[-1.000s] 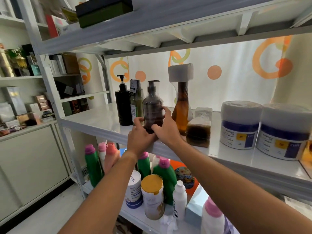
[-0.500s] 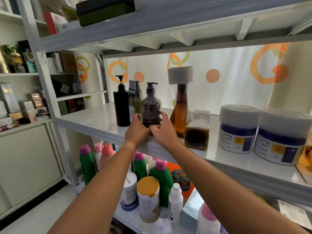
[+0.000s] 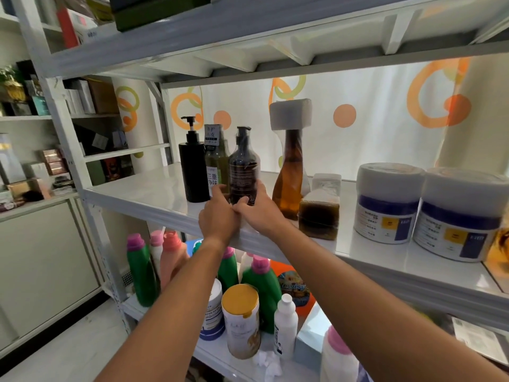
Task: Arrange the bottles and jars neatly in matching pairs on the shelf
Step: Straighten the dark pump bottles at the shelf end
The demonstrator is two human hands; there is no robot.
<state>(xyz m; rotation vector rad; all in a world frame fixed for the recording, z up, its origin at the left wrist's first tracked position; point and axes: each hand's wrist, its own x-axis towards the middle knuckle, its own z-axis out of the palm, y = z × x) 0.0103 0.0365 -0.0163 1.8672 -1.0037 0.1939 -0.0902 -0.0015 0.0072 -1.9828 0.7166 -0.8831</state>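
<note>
A dark brown pump bottle (image 3: 243, 166) stands on the white shelf (image 3: 143, 193). My left hand (image 3: 219, 216) and my right hand (image 3: 260, 209) both hold its base. Left of it stand a black pump bottle (image 3: 193, 168) and an olive-green bottle (image 3: 216, 161) with a paper tag. To the right are an amber bottle (image 3: 289, 175) with a white foam-wrapped top, a small wrapped jar of dark liquid (image 3: 319, 210), and two matching white tubs with blue labels (image 3: 387, 202) (image 3: 462, 213).
The shelf above (image 3: 248, 31) hangs low over the bottle tops. On the lower shelf stand green bottles with pink caps (image 3: 141, 271), a gold-lidded can (image 3: 242, 321) and a small white bottle (image 3: 285, 323). A cabinet with boxes (image 3: 41, 175) stands at left.
Both hands have pushed the dark brown pump bottle back from the shelf's front edge, closer to the olive-green bottle. It now stands upright farther in.
</note>
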